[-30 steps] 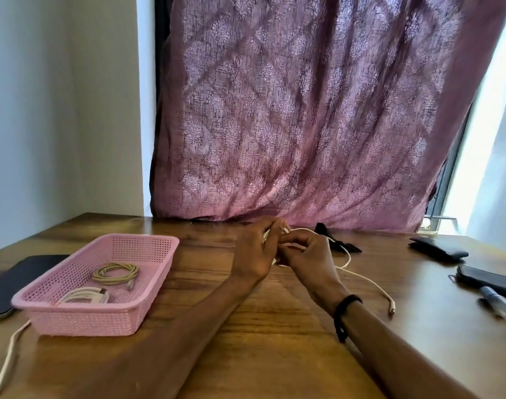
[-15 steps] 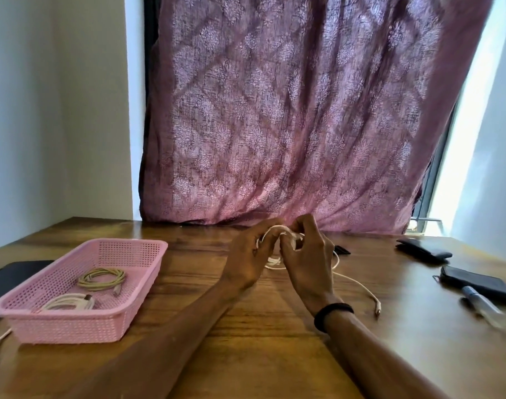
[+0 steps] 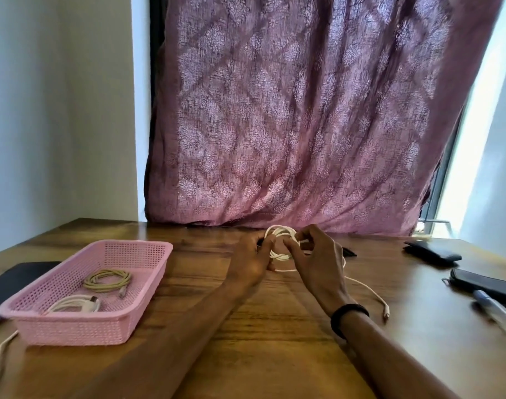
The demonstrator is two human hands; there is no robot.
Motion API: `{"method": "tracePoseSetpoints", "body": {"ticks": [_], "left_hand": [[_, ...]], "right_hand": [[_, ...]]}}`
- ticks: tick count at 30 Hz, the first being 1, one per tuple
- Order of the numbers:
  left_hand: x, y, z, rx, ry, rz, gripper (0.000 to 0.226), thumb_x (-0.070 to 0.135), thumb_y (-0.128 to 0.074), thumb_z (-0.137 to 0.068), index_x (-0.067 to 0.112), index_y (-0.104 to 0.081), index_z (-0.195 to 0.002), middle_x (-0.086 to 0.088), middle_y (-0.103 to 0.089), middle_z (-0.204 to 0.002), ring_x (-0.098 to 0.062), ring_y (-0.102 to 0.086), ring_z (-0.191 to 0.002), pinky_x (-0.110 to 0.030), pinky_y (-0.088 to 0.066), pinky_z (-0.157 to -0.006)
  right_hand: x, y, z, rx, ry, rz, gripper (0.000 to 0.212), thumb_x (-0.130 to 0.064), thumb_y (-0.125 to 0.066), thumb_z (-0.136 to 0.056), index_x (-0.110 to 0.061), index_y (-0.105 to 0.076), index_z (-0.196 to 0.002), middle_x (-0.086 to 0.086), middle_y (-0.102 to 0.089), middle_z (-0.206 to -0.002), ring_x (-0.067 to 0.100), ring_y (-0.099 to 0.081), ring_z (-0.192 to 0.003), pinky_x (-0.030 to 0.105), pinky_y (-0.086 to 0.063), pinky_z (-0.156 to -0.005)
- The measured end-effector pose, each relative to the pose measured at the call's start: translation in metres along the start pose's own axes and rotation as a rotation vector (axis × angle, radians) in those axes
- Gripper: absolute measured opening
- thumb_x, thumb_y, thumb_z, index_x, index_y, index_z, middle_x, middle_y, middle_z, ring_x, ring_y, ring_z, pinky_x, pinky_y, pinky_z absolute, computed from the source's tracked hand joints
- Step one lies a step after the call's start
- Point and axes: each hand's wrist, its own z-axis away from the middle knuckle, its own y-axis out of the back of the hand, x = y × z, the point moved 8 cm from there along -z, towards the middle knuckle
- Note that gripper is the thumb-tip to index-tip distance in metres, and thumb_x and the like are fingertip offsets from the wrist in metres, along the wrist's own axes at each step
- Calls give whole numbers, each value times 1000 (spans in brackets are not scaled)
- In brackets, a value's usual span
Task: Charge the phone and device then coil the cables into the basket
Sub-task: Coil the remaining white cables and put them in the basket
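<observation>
A white cable (image 3: 280,240) is wound into loops between my two hands above the middle of the wooden table. My left hand (image 3: 250,262) grips the loops on their left side. My right hand (image 3: 318,260) pinches them from the right. The cable's loose tail (image 3: 369,292) trails over the table to a plug near my right wrist. The pink basket (image 3: 156,256) stands to the left and holds a coiled beige cable (image 3: 107,280) and a coiled white cable (image 3: 76,304).
A dark phone (image 3: 13,283) lies left of the basket, and another white cable (image 3: 0,358) runs off the front left edge. At the right lie a dark case (image 3: 431,253), a dark device (image 3: 487,285) and a pen (image 3: 496,311). A pink curtain (image 3: 303,110) hangs behind.
More of the white cable is wound into loops between my hands, and its tail on the table is shorter. The camera has shifted slightly.
</observation>
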Motion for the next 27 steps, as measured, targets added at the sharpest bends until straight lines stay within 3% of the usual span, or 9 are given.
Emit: {"method": "tracePoseSetpoints", "body": {"ticks": [5,8,11,15,19,21,23,25,27], "left_hand": [[-8,11,0,93,37,-45,28,22,-53,-106,4,-74,-104,-8,-71,-74,-10,-68,-52,-36,-62,-55],[-6,11,-2,57,17,5,28,21,-53,-106,3,-74,-100,-12,-73,-78,-20,-71,-62,-46,-64,-60],[0,1,-2,-57,-5,57,22,16,-54,-106,5,-74,-105,1,-72,-77,-11,-67,-62,-34,-61,-56],[11,-19,4,-195,-81,42,25,20,-56,-105,5,-72,-118,-18,-72,-91,-25,-66,-70,-37,-62,-58],[13,-21,2,-198,-65,85,26,18,-57,-105,12,-66,-128,10,-68,-73,-11,-60,-60,-36,-60,-58],[14,-18,3,-183,-84,76,35,19,-57,-105,21,-55,-140,10,-66,-71,-9,-58,-58,-34,-59,-57],[18,-12,7,-152,-179,-37,33,22,-56,-105,26,-54,-138,7,-66,-74,-8,-60,-58,-32,-60,-56],[20,-8,10,-114,-279,-149,24,20,-54,-106,22,-63,-129,17,-67,-75,4,-62,-62,-16,-51,-62],[22,-6,10,-89,-329,-228,25,17,-53,-107,18,-69,-125,20,-74,-94,9,-67,-85,-12,-48,-78]], "right_hand": [[8,-7,-4,-64,-83,-113,14,-32,-83,-87,-25,-71,-84,-5,-73,-97,2,-68,-89,3,-47,-66],[14,-15,-4,-168,-161,-216,12,-33,-86,-83,-25,-77,-82,-7,-76,-96,3,-70,-96,13,-54,-80],[17,-12,-3,-172,-216,-328,14,-27,-89,-80,-21,-77,-83,-4,-78,-85,6,-74,-85,22,-57,-77],[23,-6,-7,-84,-185,-178,39,-17,-89,-77,-24,-57,-98,-2,-71,-90,13,-70,-80,29,-56,-69],[25,-4,-4,-68,-156,-8,19,-28,-72,-95,-25,-62,-111,-6,-63,-98,8,-62,-86,17,-43,-65],[31,-12,-2,-178,-203,27,14,-37,-64,-99,-26,-69,-105,-8,-70,-91,12,-68,-81,24,-49,-62],[37,-22,2,-258,-323,-194,12,-34,-66,-98,-25,-73,-102,-3,-79,-83,16,-77,-76,38,-63,-66],[34,-26,7,-310,-462,-453,8,-15,-71,-97,-16,-75,-104,5,-81,-84,19,-79,-79,35,-65,-70],[34,-29,9,-336,-592,-667,17,2,-73,-91,-5,-76,-106,16,-81,-93,25,-78,-82,33,-64,-73]]}}
